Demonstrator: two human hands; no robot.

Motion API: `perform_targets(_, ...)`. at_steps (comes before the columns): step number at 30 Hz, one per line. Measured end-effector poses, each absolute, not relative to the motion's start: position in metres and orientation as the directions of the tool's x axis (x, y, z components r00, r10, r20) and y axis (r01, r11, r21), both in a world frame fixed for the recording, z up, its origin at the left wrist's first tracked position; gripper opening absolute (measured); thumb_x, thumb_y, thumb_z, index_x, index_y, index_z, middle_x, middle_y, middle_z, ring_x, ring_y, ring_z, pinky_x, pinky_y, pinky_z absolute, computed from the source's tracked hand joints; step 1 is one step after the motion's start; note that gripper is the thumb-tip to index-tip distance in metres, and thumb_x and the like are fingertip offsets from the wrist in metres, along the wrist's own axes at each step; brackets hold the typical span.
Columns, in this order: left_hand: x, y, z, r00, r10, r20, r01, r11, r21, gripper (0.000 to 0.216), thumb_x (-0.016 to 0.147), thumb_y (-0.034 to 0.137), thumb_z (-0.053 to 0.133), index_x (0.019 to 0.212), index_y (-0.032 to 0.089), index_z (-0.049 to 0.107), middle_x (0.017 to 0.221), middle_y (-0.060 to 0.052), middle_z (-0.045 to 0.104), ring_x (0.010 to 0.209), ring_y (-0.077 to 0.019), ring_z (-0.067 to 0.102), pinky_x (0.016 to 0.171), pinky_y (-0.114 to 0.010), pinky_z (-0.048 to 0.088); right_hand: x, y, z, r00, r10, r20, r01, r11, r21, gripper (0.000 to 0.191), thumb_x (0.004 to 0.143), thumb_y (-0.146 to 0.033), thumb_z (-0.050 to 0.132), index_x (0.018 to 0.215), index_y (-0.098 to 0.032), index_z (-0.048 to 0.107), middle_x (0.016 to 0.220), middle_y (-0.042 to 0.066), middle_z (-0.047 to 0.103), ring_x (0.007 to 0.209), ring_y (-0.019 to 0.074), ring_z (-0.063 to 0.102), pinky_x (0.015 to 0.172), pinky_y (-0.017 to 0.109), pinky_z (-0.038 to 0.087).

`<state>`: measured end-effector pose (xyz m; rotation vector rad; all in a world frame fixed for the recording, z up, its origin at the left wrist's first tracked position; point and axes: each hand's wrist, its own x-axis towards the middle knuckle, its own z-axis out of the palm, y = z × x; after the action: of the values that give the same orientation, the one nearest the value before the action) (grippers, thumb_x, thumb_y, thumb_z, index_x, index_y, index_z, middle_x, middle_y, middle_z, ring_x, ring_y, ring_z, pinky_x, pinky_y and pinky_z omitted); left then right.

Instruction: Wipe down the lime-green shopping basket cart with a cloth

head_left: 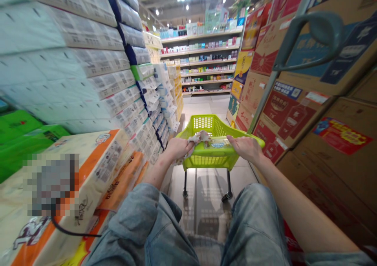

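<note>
A lime-green plastic shopping cart stands on the tiled aisle floor in front of me. My left hand is closed round the cart's near rim together with a crumpled whitish cloth. My right hand is closed on the same rim further right. A small packet with a green label lies between my hands. My knees in blue jeans fill the bottom of the view.
Stacked tissue packs wall the left side, with orange-and-white packs lowest. Cardboard boxes are piled on the right, with a grey trolley handle before them. Product shelves stand at the aisle's far end.
</note>
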<state>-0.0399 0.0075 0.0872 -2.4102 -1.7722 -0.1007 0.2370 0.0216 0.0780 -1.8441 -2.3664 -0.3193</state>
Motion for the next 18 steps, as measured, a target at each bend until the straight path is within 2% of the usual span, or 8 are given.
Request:
perform_targets(5, -0.048, -0.004, 0.069, 0.397, 0.833, 0.385, 0.915, -0.395, -0.089, 0.052, 0.091, 0.044, 0.029, 0.064, 0.017, 0.065, 0.066, -0.008, 0.066, 0.063, -0.0181, 0.059, 0.059, -0.028, 0.036, 0.238, 0.021, 0.080, -0.262, 0.940, 0.218, 0.965, 0.252, 0.071, 0.076, 0.095, -0.051, 0.007, 0.077, -0.017, 0.073, 0.080, 0.012, 0.073, 0.079, 0.0215, 0.069, 0.060, 0.026, 0.043)
perform_targets(8, -0.050, -0.009, 0.059, 0.472, 0.696, 0.541, 0.851, -0.521, -0.073, 0.041, 0.087, 0.041, 0.037, 0.064, 0.018, 0.062, 0.067, -0.006, 0.065, 0.066, -0.0176, 0.058, 0.064, -0.030, 0.038, 0.239, 0.019, 0.082, -0.268, 0.938, 0.219, 0.963, 0.264, 0.045, 0.075, 0.095, -0.051, 0.008, 0.077, -0.017, 0.073, 0.080, 0.012, 0.073, 0.080, 0.0212, 0.069, 0.061, 0.025, 0.043)
perform_targets(12, -0.051, -0.015, 0.048, 0.464, 0.569, 0.679, 0.821, -0.564, -0.089, 0.035, 0.088, 0.038, 0.037, 0.086, 0.019, 0.066, 0.079, -0.007, 0.067, 0.076, -0.0187, 0.058, 0.075, -0.034, 0.039, 0.242, 0.019, 0.083, -0.280, 0.935, 0.219, 0.959, 0.280, 0.029, 0.074, 0.095, -0.051, 0.009, 0.078, -0.018, 0.073, 0.081, 0.011, 0.073, 0.081, 0.0212, 0.068, 0.060, 0.025, 0.042)
perform_targets(15, -0.060, -0.019, 0.041, 0.505, 0.536, 0.676, 0.795, -0.594, -0.123, 0.035, 0.088, 0.037, 0.040, 0.111, 0.020, 0.061, 0.093, -0.008, 0.067, 0.088, -0.0202, 0.057, 0.084, -0.038, 0.039, 0.245, 0.021, 0.082, -0.303, 0.927, 0.221, 0.952, 0.304, 0.027, 0.073, 0.094, -0.052, 0.010, 0.079, -0.019, 0.073, 0.080, 0.011, 0.073, 0.079, 0.0205, 0.068, 0.059, 0.025, 0.041)
perform_targets(18, -0.074, -0.020, 0.035, 0.542, 0.494, 0.680, 0.740, -0.664, -0.107, 0.037, 0.089, 0.032, 0.043, 0.123, 0.019, 0.053, 0.110, -0.010, 0.063, 0.104, -0.0210, 0.054, 0.093, -0.041, 0.039, 0.249, 0.025, 0.081, -0.336, 0.914, 0.225, 0.940, 0.339, 0.027, 0.071, 0.095, -0.050, 0.011, 0.082, -0.019, 0.073, 0.078, 0.010, 0.073, 0.078, 0.0198, 0.068, 0.060, 0.024, 0.040)
